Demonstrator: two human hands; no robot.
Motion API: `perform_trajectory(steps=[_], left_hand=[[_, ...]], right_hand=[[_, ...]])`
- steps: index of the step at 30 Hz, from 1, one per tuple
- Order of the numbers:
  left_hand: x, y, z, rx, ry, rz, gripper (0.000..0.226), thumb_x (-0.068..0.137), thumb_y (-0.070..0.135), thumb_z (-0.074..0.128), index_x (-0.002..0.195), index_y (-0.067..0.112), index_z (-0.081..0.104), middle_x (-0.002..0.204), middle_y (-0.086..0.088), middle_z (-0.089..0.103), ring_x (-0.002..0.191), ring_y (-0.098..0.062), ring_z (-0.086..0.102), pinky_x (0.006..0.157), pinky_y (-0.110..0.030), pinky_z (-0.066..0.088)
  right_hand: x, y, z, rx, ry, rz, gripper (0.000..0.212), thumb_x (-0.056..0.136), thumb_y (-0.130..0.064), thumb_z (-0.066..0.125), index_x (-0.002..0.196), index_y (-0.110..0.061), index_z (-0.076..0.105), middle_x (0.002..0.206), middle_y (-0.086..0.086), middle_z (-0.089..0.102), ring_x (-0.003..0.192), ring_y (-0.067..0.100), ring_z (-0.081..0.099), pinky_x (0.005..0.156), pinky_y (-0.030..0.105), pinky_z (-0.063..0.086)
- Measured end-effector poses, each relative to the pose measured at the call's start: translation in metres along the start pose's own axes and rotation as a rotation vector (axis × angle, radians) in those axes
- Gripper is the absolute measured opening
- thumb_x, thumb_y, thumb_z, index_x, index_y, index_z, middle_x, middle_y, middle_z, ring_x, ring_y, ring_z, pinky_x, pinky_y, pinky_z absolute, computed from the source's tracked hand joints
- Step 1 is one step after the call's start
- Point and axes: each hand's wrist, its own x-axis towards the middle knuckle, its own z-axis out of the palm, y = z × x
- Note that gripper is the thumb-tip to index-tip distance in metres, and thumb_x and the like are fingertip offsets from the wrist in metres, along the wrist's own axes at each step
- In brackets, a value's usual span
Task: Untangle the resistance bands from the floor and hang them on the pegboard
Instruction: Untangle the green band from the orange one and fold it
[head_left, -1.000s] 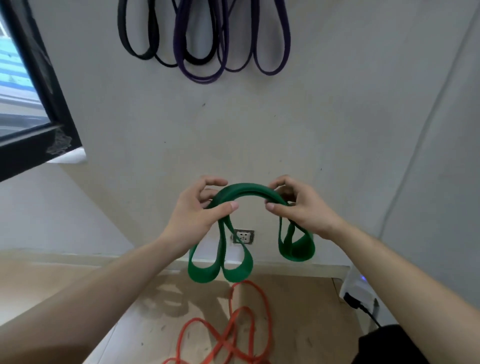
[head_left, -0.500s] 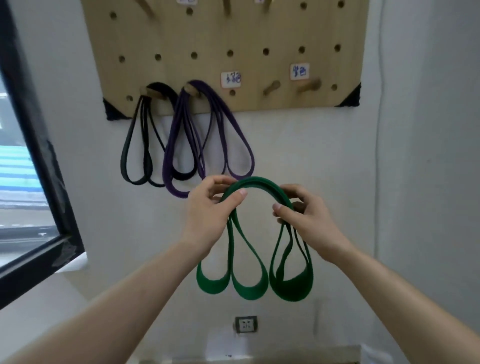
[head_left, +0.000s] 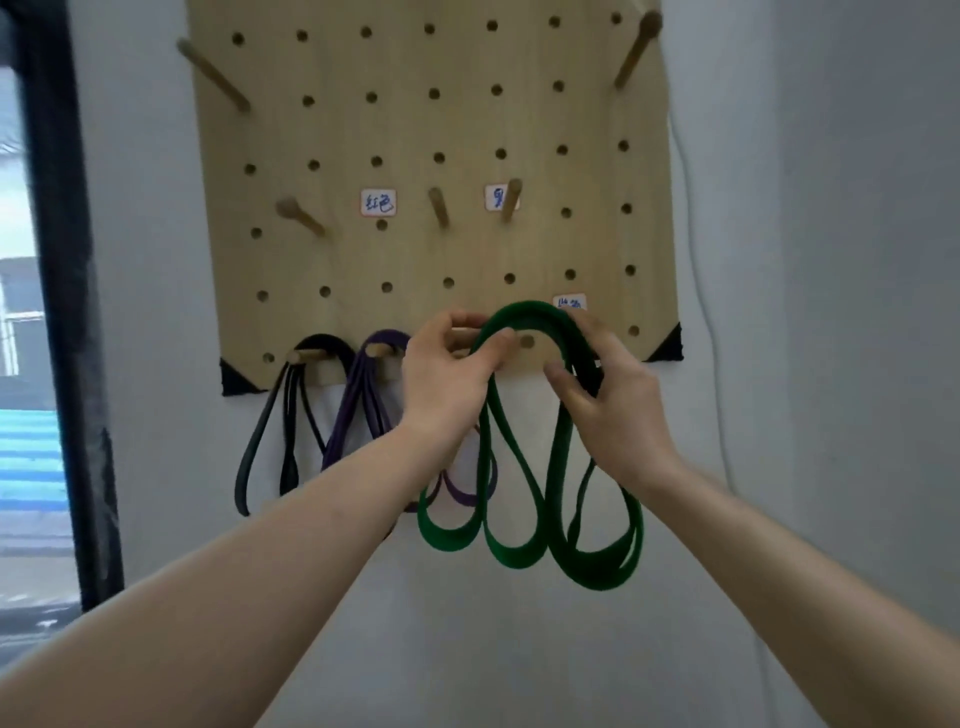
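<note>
Both hands pinch the green band (head_left: 530, 317). The left hand (head_left: 447, 384) grips its arch beside the right hand (head_left: 613, 410). The pegboard (head_left: 415, 130) rises behind them.

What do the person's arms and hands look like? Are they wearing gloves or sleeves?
No gloves and no sleeves show. Both forearms are bare all the way down to the bottom edge of the picture. The left hand and the right hand are bare too, with short, plain fingernails. I can see no watch, ring, bracelet or marking on either wrist or hand.
</note>
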Motion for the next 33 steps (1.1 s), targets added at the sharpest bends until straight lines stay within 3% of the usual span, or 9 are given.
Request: perform_trajectory(steps=[3, 7, 12, 16, 18, 20, 25, 29, 33], left_hand=[[0.018, 0.002, 0.006, 0.032, -0.023, 0.011, 0.020, 0.084, 0.034, 0.079, 0.099, 0.027, 0.068, 0.093, 0.001, 0.076, 0.089, -0.020, 0.074, 0.090, -0.049, 0.059], [0.037, -0.004, 0.012, 0.065, -0.041, 0.014, 0.014, 0.090, 0.027, 0.075, 0.098, 0.028, 0.063, 0.098, -0.002, 0.075, 0.090, -0.018, 0.073, 0.090, -0.044, 0.060], [0.053, -0.032, 0.019, 0.136, -0.012, 0.023, 0.015, 0.089, 0.028, 0.075, 0.098, 0.028, 0.063, 0.099, -0.001, 0.071, 0.093, -0.015, 0.070, 0.082, -0.030, 0.058], [0.062, -0.054, 0.025, 0.178, 0.003, 0.040, 0.016, 0.089, 0.023, 0.075, 0.102, 0.019, 0.066, 0.094, 0.009, 0.066, 0.089, -0.007, 0.066, 0.070, -0.014, 0.049], [0.068, -0.061, 0.028, 0.190, 0.010, 0.030, 0.019, 0.090, 0.022, 0.075, 0.105, 0.015, 0.067, 0.094, 0.010, 0.065, 0.089, -0.005, 0.064, 0.070, -0.015, 0.049], [0.075, -0.067, 0.031, 0.219, 0.031, 0.035, 0.018, 0.090, 0.023, 0.075, 0.105, 0.016, 0.068, 0.095, 0.008, 0.066, 0.091, -0.007, 0.065, 0.073, -0.018, 0.051], [0.072, -0.085, 0.036, 0.372, 0.116, 0.149, 0.010, 0.089, 0.030, 0.073, 0.096, 0.024, 0.069, 0.092, 0.007, 0.068, 0.088, -0.012, 0.065, 0.078, -0.035, 0.055], [0.055, -0.089, 0.027, 0.378, 0.047, 0.179, 0.023, 0.090, 0.023, 0.072, 0.113, 0.022, 0.069, 0.103, 0.007, 0.070, 0.099, -0.013, 0.066, 0.084, -0.028, 0.052], [0.030, -0.083, 0.013, 0.398, -0.086, 0.298, 0.043, 0.090, 0.024, 0.074, 0.131, 0.020, 0.063, 0.121, 0.007, 0.069, 0.113, -0.006, 0.062, 0.098, -0.026, 0.051]], right_hand=[[0.014, 0.006, 0.004, -0.126, 0.012, -0.017, 0.060, 0.099, -0.032, 0.060, 0.153, -0.036, 0.034, 0.118, 0.003, 0.067, 0.099, 0.012, 0.059, 0.092, 0.024, 0.044], [0.027, 0.016, 0.019, -0.188, -0.038, 0.003, 0.064, 0.102, -0.033, 0.054, 0.157, -0.043, 0.021, 0.142, 0.002, 0.053, 0.120, 0.020, 0.055, 0.102, 0.034, 0.045], [0.031, 0.043, 0.050, -0.211, -0.071, 0.031, 0.074, 0.101, -0.028, 0.058, 0.159, -0.041, 0.015, 0.130, 0.006, 0.058, 0.108, 0.024, 0.059, 0.086, 0.028, 0.042], [0.035, 0.067, 0.071, -0.141, -0.022, 0.000, 0.080, 0.096, -0.024, 0.066, 0.158, -0.038, 0.018, 0.127, 0.007, 0.062, 0.108, 0.023, 0.062, 0.089, 0.025, 0.043], [0.041, 0.078, 0.080, -0.107, -0.013, 0.002, 0.084, 0.094, -0.023, 0.069, 0.156, -0.046, 0.016, 0.130, 0.005, 0.062, 0.113, 0.020, 0.061, 0.096, 0.025, 0.044], [0.049, 0.086, 0.085, -0.075, -0.015, 0.010, 0.088, 0.092, -0.021, 0.071, 0.155, -0.051, 0.016, 0.132, 0.005, 0.059, 0.116, 0.020, 0.059, 0.104, 0.034, 0.048], [0.054, 0.097, 0.086, -0.120, -0.046, -0.005, 0.085, 0.093, -0.030, 0.070, 0.157, -0.047, 0.016, 0.131, 0.007, 0.057, 0.113, 0.023, 0.061, 0.099, 0.038, 0.051], [0.041, 0.097, 0.079, -0.062, -0.115, 0.028, 0.081, 0.095, -0.038, 0.065, 0.155, -0.051, 0.013, 0.141, -0.001, 0.056, 0.125, 0.017, 0.056, 0.106, 0.038, 0.048], [0.023, 0.081, 0.066, 0.002, -0.095, 0.104, 0.068, 0.094, -0.045, 0.065, 0.154, -0.034, 0.035, 0.144, -0.004, 0.055, 0.132, 0.012, 0.051, 0.111, 0.036, 0.044]])
